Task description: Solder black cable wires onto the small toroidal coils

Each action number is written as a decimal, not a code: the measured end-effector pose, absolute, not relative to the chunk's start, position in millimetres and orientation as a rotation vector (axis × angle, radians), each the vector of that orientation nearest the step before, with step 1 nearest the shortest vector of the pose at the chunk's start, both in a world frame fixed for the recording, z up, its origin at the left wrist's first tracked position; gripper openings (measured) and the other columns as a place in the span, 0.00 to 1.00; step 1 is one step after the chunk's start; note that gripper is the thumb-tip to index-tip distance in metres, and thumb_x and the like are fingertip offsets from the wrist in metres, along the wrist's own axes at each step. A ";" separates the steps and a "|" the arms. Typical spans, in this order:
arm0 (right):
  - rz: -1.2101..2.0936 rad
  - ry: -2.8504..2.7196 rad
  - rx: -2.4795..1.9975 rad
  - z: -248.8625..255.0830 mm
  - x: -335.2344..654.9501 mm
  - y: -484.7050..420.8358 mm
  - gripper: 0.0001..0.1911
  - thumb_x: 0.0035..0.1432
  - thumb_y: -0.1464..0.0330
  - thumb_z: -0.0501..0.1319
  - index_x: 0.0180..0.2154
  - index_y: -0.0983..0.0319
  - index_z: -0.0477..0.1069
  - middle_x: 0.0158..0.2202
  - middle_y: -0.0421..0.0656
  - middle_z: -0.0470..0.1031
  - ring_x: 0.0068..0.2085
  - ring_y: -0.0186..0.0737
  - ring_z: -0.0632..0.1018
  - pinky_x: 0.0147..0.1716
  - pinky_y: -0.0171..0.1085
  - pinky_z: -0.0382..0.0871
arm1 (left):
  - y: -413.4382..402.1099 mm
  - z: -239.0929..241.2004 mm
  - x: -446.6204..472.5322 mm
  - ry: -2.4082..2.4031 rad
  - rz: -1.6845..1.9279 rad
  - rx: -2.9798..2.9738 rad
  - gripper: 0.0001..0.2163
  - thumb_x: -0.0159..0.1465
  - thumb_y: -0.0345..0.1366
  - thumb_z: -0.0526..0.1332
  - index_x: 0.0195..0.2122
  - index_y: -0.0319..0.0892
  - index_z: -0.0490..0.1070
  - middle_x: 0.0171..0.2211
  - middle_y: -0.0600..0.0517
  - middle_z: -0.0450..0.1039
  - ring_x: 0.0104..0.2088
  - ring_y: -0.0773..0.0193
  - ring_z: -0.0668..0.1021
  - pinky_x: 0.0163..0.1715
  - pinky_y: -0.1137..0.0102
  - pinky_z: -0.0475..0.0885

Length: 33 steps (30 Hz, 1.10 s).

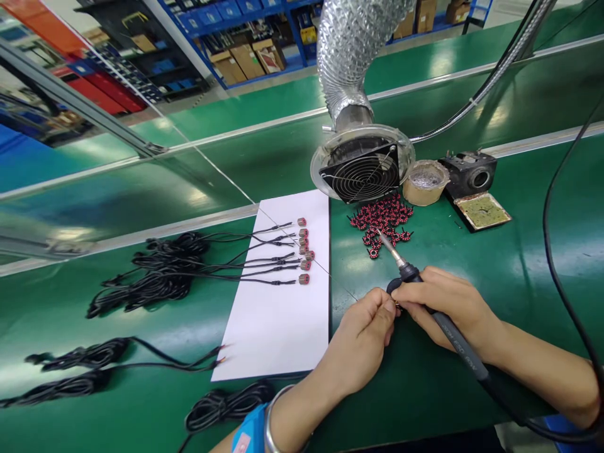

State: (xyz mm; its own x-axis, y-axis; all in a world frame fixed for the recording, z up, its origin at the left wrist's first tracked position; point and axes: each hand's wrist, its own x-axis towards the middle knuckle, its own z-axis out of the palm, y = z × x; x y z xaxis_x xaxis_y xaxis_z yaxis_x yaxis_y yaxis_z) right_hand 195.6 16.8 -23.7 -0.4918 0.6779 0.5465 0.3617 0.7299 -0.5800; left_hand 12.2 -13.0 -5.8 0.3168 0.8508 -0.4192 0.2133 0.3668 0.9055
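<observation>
My left hand pinches a small part, mostly hidden at my fingertips, above the bench and right of the white sheet. My right hand grips the soldering iron, its fingertips meeting the left's at the part. I judge this step to be fingertip positioning, with the iron's tip angled away; the next move seems to call for a steady pinch and hot metal kept off my skin.

The iron's handle is smooth and dark, its barrel dull metal. Beyond its tip lie small red-and-black rings, heaped and spiky. Blocky pieces line the matte sheet beside supple black cables; crinkled foil ducting hangs above.
</observation>
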 end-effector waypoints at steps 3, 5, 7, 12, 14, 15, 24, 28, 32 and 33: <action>0.490 -2.135 -0.750 -21.8 195.8 18.4 0.12 0.64 0.78 0.54 0.44 0.60 0.71 0.27 0.39 0.70 0.28 0.36 0.69 0.29 0.33 0.64 | -12.7 -3.4 12.4 1.201 0.568 1.205 0.16 0.71 0.47 0.48 0.30 0.44 0.60 0.23 0.57 0.60 0.26 0.66 0.64 0.29 0.70 0.59; 0.480 -2.160 -0.730 -19.9 196.6 18.3 0.13 0.64 0.79 0.54 0.45 0.60 0.71 0.27 0.39 0.69 0.28 0.35 0.68 0.28 0.33 0.63 | -12.6 -1.7 12.3 1.206 0.563 1.235 0.16 0.72 0.46 0.48 0.29 0.44 0.58 0.24 0.57 0.60 0.27 0.66 0.64 0.29 0.70 0.60; 0.468 -2.183 -0.703 -18.6 197.2 17.9 0.13 0.64 0.78 0.54 0.46 0.60 0.72 0.26 0.38 0.68 0.27 0.35 0.66 0.28 0.33 0.63 | -13.1 0.0 12.3 1.205 0.562 1.262 0.16 0.72 0.45 0.47 0.29 0.44 0.58 0.24 0.57 0.60 0.27 0.66 0.64 0.28 0.70 0.60; 0.431 -2.189 -0.692 -18.6 196.5 15.2 0.13 0.65 0.79 0.53 0.45 0.60 0.71 0.25 0.37 0.65 0.27 0.35 0.64 0.27 0.33 0.61 | -16.0 4.8 13.1 1.249 0.543 1.424 0.13 0.73 0.42 0.46 0.32 0.44 0.59 0.26 0.56 0.63 0.28 0.65 0.66 0.29 0.69 0.60; 0.441 -2.164 -0.736 -19.2 195.9 13.2 0.11 0.64 0.79 0.54 0.44 0.61 0.70 0.25 0.37 0.64 0.27 0.35 0.64 0.28 0.34 0.61 | -16.4 6.0 13.8 1.309 0.535 1.501 0.12 0.73 0.41 0.47 0.33 0.44 0.60 0.26 0.56 0.63 0.27 0.65 0.66 0.29 0.69 0.58; 0.449 -2.153 -0.752 -19.7 195.6 12.2 0.11 0.64 0.79 0.54 0.44 0.61 0.70 0.26 0.38 0.65 0.27 0.35 0.64 0.28 0.34 0.61 | -16.3 6.2 14.1 1.329 0.529 1.519 0.12 0.73 0.41 0.47 0.33 0.44 0.60 0.26 0.56 0.63 0.27 0.65 0.66 0.28 0.69 0.58; 0.531 -2.119 -0.761 -22.8 193.6 8.1 0.15 0.64 0.79 0.54 0.49 0.62 0.70 0.28 0.39 0.68 0.29 0.36 0.67 0.31 0.34 0.66 | -14.4 -1.5 14.5 1.290 0.580 1.313 0.14 0.72 0.46 0.47 0.32 0.44 0.59 0.24 0.58 0.58 0.25 0.66 0.61 0.26 0.70 0.57; 0.582 -2.105 -0.778 -20.1 192.2 6.0 0.15 0.62 0.80 0.54 0.48 0.62 0.69 0.31 0.40 0.70 0.30 0.36 0.67 0.32 0.34 0.65 | -16.2 -4.7 16.8 1.303 0.594 1.304 0.15 0.71 0.46 0.49 0.30 0.44 0.60 0.24 0.58 0.59 0.26 0.67 0.63 0.26 0.70 0.58; 0.579 -2.101 -0.786 -19.9 191.5 4.7 0.15 0.62 0.81 0.55 0.48 0.62 0.68 0.31 0.40 0.71 0.30 0.36 0.66 0.32 0.35 0.64 | -16.5 -4.7 20.4 1.281 0.626 1.202 0.15 0.70 0.46 0.50 0.29 0.43 0.60 0.24 0.57 0.60 0.25 0.69 0.63 0.25 0.72 0.59; 0.571 -2.102 -0.780 -20.4 192.0 4.6 0.15 0.62 0.81 0.55 0.48 0.62 0.68 0.30 0.40 0.70 0.30 0.36 0.66 0.32 0.35 0.63 | -15.7 -4.2 20.6 1.262 0.623 1.159 0.16 0.70 0.46 0.50 0.28 0.43 0.60 0.23 0.58 0.60 0.23 0.70 0.62 0.24 0.73 0.58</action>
